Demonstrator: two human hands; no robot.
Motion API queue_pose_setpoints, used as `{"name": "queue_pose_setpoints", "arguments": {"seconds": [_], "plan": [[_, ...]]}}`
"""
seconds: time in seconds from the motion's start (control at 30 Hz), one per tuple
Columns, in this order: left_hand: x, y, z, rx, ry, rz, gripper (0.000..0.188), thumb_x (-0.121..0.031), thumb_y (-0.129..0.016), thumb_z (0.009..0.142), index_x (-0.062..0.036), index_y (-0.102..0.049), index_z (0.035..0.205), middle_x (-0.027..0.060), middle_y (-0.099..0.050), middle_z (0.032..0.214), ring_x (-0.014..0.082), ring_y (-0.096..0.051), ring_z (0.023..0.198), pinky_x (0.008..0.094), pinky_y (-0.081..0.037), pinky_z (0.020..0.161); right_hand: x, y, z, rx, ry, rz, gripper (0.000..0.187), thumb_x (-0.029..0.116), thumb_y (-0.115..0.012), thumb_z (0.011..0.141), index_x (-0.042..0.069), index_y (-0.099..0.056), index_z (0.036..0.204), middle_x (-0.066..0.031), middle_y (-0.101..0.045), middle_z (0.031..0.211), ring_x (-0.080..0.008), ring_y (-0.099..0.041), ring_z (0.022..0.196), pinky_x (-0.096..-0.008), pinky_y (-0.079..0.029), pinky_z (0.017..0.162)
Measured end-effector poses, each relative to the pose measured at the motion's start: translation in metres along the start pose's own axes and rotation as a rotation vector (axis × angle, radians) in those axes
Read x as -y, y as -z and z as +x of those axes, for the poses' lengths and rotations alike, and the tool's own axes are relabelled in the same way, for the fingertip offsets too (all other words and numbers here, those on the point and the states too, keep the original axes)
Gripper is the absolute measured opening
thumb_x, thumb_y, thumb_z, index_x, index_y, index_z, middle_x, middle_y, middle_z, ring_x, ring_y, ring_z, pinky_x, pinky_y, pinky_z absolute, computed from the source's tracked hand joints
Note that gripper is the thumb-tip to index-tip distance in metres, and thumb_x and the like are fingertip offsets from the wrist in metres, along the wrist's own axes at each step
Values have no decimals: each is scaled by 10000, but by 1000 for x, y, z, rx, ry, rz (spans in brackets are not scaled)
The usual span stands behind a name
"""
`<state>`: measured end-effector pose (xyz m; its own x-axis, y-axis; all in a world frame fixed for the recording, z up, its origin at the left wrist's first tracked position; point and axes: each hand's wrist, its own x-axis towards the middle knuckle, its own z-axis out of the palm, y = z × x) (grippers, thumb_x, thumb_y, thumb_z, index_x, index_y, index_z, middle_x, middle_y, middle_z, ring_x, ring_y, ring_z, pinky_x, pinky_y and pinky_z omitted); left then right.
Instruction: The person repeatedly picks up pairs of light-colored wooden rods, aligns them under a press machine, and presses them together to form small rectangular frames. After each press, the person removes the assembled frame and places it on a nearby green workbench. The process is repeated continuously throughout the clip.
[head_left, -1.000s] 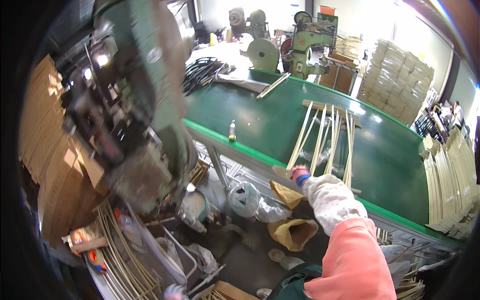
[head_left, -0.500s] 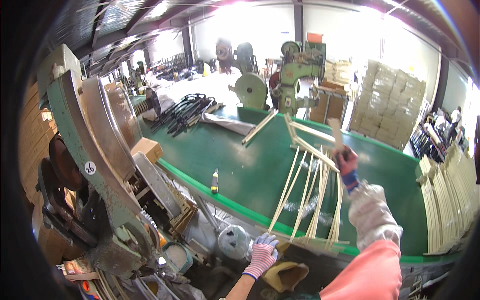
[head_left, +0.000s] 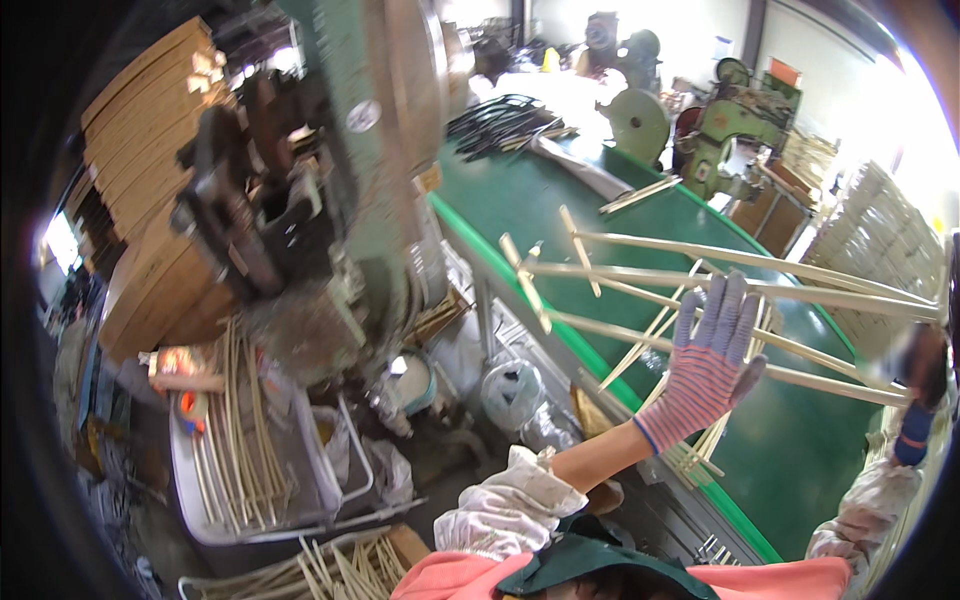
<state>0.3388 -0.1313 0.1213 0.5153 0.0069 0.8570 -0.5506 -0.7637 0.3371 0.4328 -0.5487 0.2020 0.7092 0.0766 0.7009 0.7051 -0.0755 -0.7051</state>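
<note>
My left hand (head_left: 705,365), in a red-and-white striped glove with grey fingertips, is open, its fingers spread over the rails of a pale wooden frame (head_left: 740,283). I cannot tell whether the palm presses on it. The frame has long rails and short crosspieces at its left end and reaches over the green table (head_left: 790,455). My right hand (head_left: 922,365), gloved and smeared by motion, is at the frame's right end. It looks closed around a pale blurred thing that I cannot make out. Loose thin wooden sticks (head_left: 655,340) lie under the frame.
A large green machine (head_left: 375,170) stands at the left, beside stacked brown boards (head_left: 150,130). Below it are a white bin (head_left: 190,510) of sticks and a bucket (head_left: 412,380). Black parts (head_left: 505,125) lie at the table's far end. Wrapped pale stacks (head_left: 870,225) stand at the right.
The view has swung left. My left hand has moved from the table's near edge up over the frame, fingers spread. My right hand is now at the frame's right end.
</note>
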Motion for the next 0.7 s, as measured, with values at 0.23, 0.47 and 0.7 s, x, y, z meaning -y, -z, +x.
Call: {"name": "queue_pose_setpoints", "arguments": {"seconds": [0.23,0.47,0.7], "plan": [[-22,74,-80,-16,130,132,639,-353,-601,762,-9,-387,1257,225,-352,1347,369,-324,1277,546,-126,1031,44,-111,26,212,192,-246,519,113,-687,653,4,-479,1116,-109,-556,888,-177,-541,719,-292,-434,617],[36,135,-209,-259,482,19,583,-306,-483,877,28,-329,1329,208,-377,1335,362,-374,1218,436,-223,1044,80,-365,-34,1182,408,-257,282,101,-712,596,58,-588,846,-82,-570,682,-232,-583,635,-327,-466,634],[47,211,-263,-544,1041,-1075,665,-537,-365,914,31,-435,1253,142,-534,1209,215,-507,1122,343,-377,981,36,-523,-156,1553,533,-119,337,215,-678,620,67,-590,909,-104,-588,754,-311,-593,689,-399,-475,618]]}}
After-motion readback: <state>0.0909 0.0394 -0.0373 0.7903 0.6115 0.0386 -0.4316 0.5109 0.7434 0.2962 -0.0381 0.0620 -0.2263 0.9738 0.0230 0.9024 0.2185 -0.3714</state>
